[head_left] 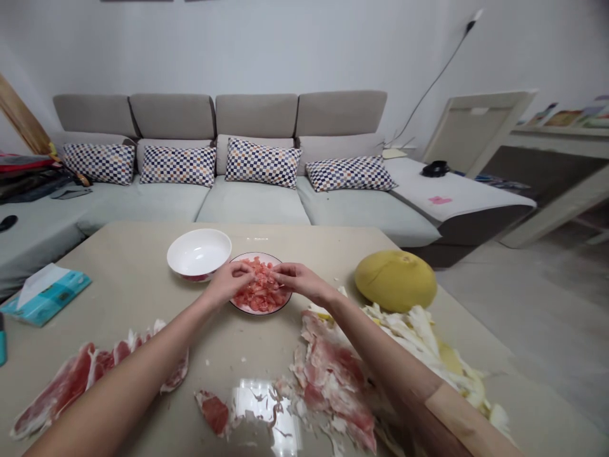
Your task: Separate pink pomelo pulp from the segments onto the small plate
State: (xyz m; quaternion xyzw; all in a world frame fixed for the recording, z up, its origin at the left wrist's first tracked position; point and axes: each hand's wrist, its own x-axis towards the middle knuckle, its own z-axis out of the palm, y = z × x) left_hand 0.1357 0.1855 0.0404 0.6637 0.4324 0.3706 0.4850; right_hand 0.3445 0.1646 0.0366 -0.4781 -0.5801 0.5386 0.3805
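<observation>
Both hands meet over a dark-rimmed plate (pixel 261 313) heaped with small pieces of red pomelo flesh (pixel 263 294). My left hand (pixel 229 281) comes in from the left with thumb and fingers pinched at the pile. From the right, my right hand (pixel 304 281) is pinched as well, its fingertips close to the left ones. Each seems to grip a bit of the red flesh, partly hidden by the fingers. Beneath my left forearm lies a row of pomelo segments (pixel 71 387). Torn pink membranes (pixel 328 374) are piled under my right forearm, and a single piece of segment (pixel 212 411) lies nearer me.
An empty white bowl (pixel 200 252) touches or nearly touches the plate's left side. A whole yellow pomelo (pixel 396 279) stands at the right, behind white peel strips (pixel 419 333). A blue tissue pack (pixel 47 295) lies at the left. Beyond the table (pixel 323 244) is a sofa (pixel 252 200).
</observation>
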